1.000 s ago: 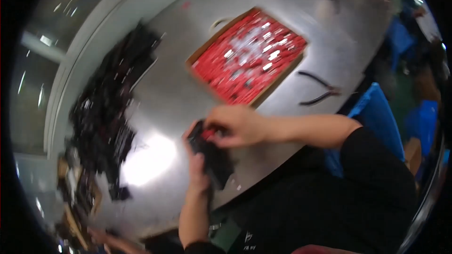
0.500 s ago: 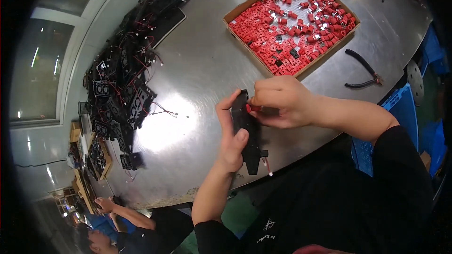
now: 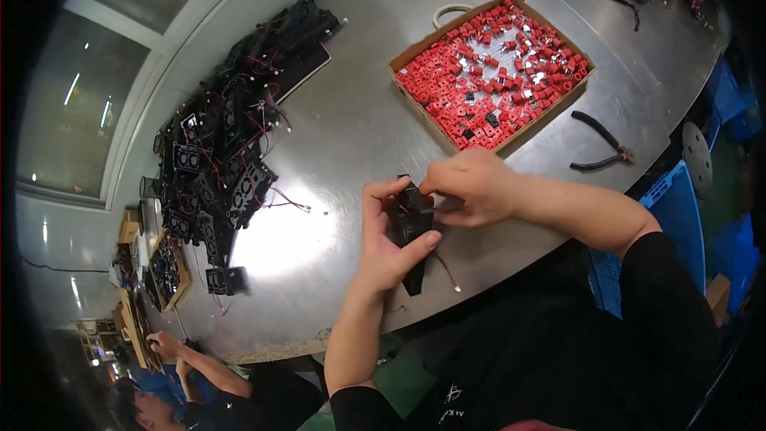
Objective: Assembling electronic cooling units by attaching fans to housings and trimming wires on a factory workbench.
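A small black fan unit (image 3: pixel 412 225) with a thin red wire trailing from its lower end is held over the near edge of the grey metal table (image 3: pixel 359 120). My left hand (image 3: pixel 385 235) wraps around it from the left, thumb across its front. My right hand (image 3: pixel 471 187) pinches its upper end with the fingertips. A shallow cardboard box (image 3: pixel 491 64) full of small red connector pieces lies on the table just beyond my right hand.
A heap of black fans with red wires (image 3: pixel 231 128) covers the table's left side. Black-handled pliers (image 3: pixel 600 144) lie at the right, with a tape roll (image 3: pixel 449 13) behind the box. Blue crates (image 3: pixel 678 215) stand by the table. Another person's arm (image 3: pixel 199 363) works at lower left.
The view has swung and steadied, so the table and red box now sit higher and sharper. Both hands stay on the black fan; the right hand's fingers have shifted on its top end.
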### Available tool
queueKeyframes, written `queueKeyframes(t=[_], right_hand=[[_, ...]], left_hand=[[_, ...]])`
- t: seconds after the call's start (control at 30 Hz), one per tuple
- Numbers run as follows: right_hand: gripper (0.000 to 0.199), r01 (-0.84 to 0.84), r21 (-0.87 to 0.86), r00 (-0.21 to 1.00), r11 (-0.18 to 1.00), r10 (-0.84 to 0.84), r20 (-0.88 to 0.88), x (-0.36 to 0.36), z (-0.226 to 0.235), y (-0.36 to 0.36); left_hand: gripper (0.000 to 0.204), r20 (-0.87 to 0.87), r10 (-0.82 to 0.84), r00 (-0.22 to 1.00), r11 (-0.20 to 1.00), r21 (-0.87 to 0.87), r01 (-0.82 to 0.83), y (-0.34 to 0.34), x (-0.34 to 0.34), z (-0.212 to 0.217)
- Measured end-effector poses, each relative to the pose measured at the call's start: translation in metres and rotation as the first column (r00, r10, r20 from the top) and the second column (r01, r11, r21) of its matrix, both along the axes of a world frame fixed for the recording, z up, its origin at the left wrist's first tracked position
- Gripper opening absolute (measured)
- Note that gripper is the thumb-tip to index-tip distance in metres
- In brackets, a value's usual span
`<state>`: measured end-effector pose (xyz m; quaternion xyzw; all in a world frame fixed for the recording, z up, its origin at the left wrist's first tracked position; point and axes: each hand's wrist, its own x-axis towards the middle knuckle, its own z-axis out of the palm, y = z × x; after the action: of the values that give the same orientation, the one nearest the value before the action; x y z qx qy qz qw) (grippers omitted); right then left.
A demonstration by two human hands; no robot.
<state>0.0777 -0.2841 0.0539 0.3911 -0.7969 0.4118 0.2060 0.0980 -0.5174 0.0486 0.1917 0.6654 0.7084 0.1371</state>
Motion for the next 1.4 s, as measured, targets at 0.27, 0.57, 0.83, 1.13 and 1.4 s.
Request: queueKeyframes(t=[0.27, 0.57, 0.83, 1.13, 1.4], right_hand=[[0.024, 0.023, 0.056, 0.979, 0.998, -0.034, 0.199, 0.000, 0.008, 0.038], [0.062, 0.043, -0.251, 0.664, 0.967, 0.160, 0.730, 0.021, 0.011, 0.027], [0.071, 0.044, -0.355, 0.225, 0.934, 0.337, 0.914, 0.023, 0.017, 0.028], [0.070, 0.006, -0.380, 0.183, 0.925, 0.372, 0.910, 0.022, -0.003, 0.028], [0.068, 0.044, -0.421, 0.051, 0.906, 0.419, 0.907, 0.013, -0.005, 0.028]], left_hand=[[0.065, -0.390, -0.367, 0.845, 0.690, -0.723, -0.034, 0.005, -0.006, 0.020], [0.070, -0.377, -0.317, 0.870, 0.688, -0.723, -0.063, 0.013, -0.004, 0.024], [0.072, -0.357, -0.277, 0.892, 0.644, -0.758, -0.103, 0.009, -0.005, 0.021], [0.074, -0.506, -0.359, 0.784, 0.714, -0.690, -0.119, 0.008, -0.010, 0.018], [0.069, -0.473, -0.414, 0.778, 0.712, -0.701, -0.046, 0.009, -0.011, 0.017]])
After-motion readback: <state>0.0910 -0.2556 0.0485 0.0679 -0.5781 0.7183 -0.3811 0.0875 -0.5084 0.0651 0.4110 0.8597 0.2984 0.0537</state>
